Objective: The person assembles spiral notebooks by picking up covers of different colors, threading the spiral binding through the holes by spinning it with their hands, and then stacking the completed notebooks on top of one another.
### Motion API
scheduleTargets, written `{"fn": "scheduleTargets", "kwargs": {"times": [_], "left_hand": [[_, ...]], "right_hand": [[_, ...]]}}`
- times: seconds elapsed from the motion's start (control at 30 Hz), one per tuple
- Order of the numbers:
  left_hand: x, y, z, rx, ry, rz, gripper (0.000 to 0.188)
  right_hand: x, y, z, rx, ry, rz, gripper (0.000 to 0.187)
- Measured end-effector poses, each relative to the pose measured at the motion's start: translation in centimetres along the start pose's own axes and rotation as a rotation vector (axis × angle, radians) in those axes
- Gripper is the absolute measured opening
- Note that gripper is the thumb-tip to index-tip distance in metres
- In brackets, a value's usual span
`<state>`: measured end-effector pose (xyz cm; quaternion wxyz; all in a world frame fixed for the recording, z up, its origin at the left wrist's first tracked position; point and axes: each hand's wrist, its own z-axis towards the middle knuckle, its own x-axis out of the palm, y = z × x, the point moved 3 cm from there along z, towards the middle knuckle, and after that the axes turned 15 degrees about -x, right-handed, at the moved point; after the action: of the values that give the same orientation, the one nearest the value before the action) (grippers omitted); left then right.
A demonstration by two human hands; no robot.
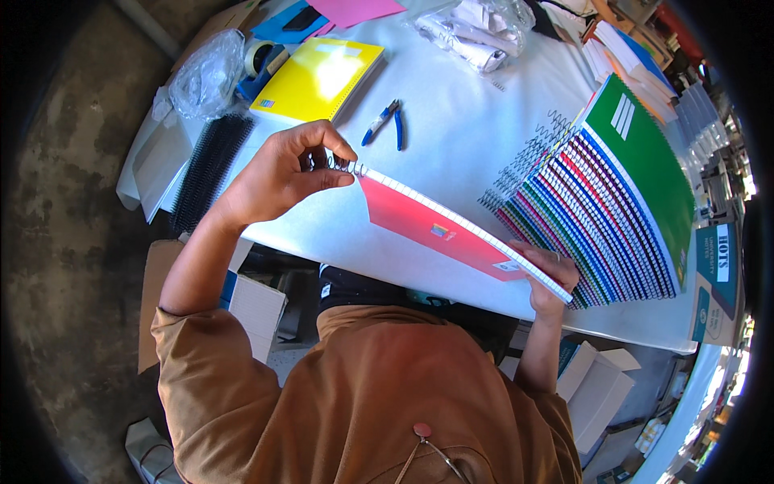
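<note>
While the left hand [284,168] pinches spiral wire [359,169], the right hand [558,274] seemingly grips the red notebook [427,230]; farther off, blue-handled pliers [398,131].

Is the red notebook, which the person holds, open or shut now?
The red notebook is shut: its cover lies flat against the pages, which form one narrow edge.

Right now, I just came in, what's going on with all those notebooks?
A person is holding up a red notebook. Their right grip has one end, and their left grip pinches a wire coil at the other. Blue-handled pliers lie on the table near a yellow notebook. On the right is a big stack of notebooks, green on top, with coils sticking out.
</note>
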<state>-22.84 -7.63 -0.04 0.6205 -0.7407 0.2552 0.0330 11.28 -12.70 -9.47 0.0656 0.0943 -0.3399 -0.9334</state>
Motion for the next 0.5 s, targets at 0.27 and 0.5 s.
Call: {"fn": "scheduleTargets", "kwargs": {"times": [0.27, 0.5], "left_hand": [[0.4, -2.4, 0.3, 0.243, -0.098, 0.669, 0.028], [1.2, -3.4, 0.6, 0.185, -0.127, 0.969, 0.02]], "right_hand": [[0.6, 1.3, 0.9, 0.118, -0.002, -0.234, 0.017], [0.8, 0.8, -1.3, 0.299, -0.132, -0.094, 0.018]]}}
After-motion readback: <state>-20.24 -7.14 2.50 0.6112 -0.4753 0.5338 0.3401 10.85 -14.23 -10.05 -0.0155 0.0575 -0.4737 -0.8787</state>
